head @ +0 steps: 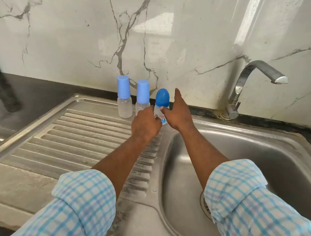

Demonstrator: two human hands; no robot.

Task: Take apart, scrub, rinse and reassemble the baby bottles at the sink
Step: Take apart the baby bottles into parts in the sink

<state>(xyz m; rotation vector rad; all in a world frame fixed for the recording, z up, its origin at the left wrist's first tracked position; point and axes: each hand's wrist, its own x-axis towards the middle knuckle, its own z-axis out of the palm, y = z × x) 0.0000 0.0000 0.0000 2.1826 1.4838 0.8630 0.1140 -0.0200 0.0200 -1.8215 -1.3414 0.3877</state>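
The upright dark-capped bottle (161, 100) is being flanked directly between both hands, the right hand (177, 114) being held spread, thumb at its neck, the left hand (145, 125) curled alongside, possibly already gripping.

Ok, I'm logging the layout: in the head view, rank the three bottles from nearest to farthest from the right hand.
1. The dark-blue-capped bottle, right beside the right hand, at its thumb.
2. The middle light-blue-capped bottle, one place further left.
3. The left light-blue-capped bottle, farthest left, on the drainboard by the wall.
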